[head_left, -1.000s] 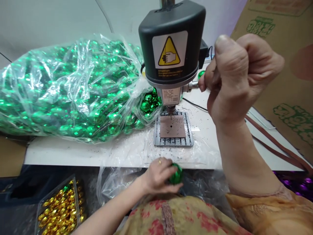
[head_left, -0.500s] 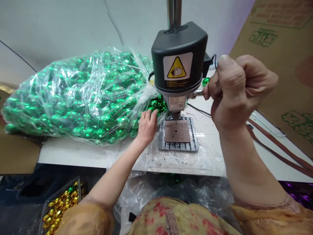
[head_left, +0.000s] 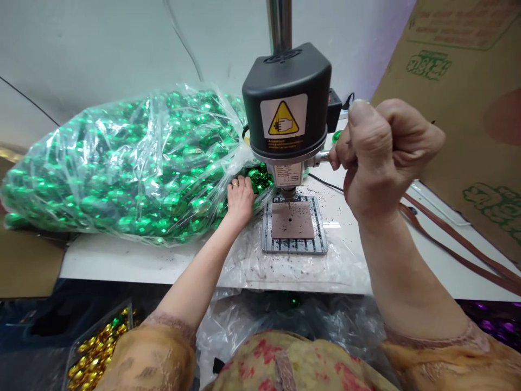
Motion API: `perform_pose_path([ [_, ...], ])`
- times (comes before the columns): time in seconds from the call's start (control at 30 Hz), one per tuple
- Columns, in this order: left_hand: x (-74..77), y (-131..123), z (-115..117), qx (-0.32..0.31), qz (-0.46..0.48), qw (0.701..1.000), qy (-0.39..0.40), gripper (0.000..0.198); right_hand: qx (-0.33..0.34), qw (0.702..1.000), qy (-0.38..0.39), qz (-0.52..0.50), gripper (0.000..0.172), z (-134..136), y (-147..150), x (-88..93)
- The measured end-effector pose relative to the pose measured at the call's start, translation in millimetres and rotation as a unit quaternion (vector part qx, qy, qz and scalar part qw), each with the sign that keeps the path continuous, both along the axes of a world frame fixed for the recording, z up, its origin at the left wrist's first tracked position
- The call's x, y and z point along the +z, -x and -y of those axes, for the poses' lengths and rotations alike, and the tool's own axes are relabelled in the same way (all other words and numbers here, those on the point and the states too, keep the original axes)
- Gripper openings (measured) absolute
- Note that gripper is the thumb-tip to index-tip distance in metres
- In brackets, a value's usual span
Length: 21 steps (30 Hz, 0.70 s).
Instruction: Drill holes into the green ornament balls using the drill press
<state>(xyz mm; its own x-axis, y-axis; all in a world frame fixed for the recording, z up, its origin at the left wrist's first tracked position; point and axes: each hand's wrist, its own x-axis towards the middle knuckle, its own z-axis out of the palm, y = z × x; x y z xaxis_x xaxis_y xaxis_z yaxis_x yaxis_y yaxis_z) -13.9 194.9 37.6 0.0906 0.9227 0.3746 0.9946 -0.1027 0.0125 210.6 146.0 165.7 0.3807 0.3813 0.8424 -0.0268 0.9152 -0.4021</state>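
Note:
A small bench drill (head_left: 287, 103) with a black head and a yellow warning sticker stands on the white table (head_left: 134, 260). My right hand (head_left: 382, 155) is closed in a fist round the drill's feed lever at its right side. My left hand (head_left: 241, 200) reaches into the mouth of a big clear plastic bag (head_left: 122, 163) full of shiny green faceted balls. Its fingers curl down among the loose green balls (head_left: 256, 176) at the opening, just left of the drill plate (head_left: 293, 221). What the fingers hold, if anything, is hidden.
A clear tray of gold balls (head_left: 97, 342) sits low at the left. Cardboard boxes (head_left: 468, 114) lean at the right, with brown straps (head_left: 456, 250) lying on the table. Crumpled clear plastic (head_left: 285, 315) hangs over the table's front edge. Dark drill dust dots the plate's surroundings.
My left hand has left the green ball it held at my lap, risen to the table and pushed into the bag's mouth. My right hand stays on the lever.

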Motion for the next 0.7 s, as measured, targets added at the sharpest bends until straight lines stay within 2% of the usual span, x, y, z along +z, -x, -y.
perform_pose_path([
  [0.07,-0.4,3,9,-0.058,0.025,0.998,-0.019,0.038,-0.001,1.000,0.016,0.008,0.050,2,-1,0.1],
  [0.13,-4.8,4,25,-0.150,0.092,0.984,-0.037,0.041,0.003,1.000,0.025,0.014,0.048,5,-1,1.0],
  [0.2,-13.1,-1,46,-0.229,0.201,0.952,-0.034,0.044,0.009,1.000,0.025,0.013,0.048,7,-1,2.1],
  [0.23,-18.3,-7,57,-0.249,0.269,0.930,-0.023,0.046,0.011,1.000,0.024,0.013,0.048,8,-1,2.4],
  [0.27,-23.9,-13,67,-0.253,0.341,0.905,-0.003,0.047,0.012,0.999,0.029,0.015,0.048,8,-1,2.5],
  [0.37,-39.4,-32,84,-0.211,0.524,0.823,0.062,0.047,0.005,0.999,0.035,0.017,0.050,6,-1,1.8],
  [0.43,-46.4,-40,84,-0.188,0.589,0.782,0.079,0.049,0.002,0.999,0.033,0.014,0.052,5,-1,0.9],
  [0.47,-49.0,-42,82,-0.183,0.604,0.771,0.082,0.050,0.004,0.999,0.030,0.013,0.052,4,-1,0.6],
  [0.53,-52.7,-43,76,-0.185,0.606,0.769,0.086,0.053,0.010,1.000,0.027,0.013,0.052,5,-1,0.2],
  [0.7,-59.2,-41,68,-0.197,0.555,0.803,0.088,0.060,0.016,1.000,0.016,0.014,0.048,8,0,1.7],
])
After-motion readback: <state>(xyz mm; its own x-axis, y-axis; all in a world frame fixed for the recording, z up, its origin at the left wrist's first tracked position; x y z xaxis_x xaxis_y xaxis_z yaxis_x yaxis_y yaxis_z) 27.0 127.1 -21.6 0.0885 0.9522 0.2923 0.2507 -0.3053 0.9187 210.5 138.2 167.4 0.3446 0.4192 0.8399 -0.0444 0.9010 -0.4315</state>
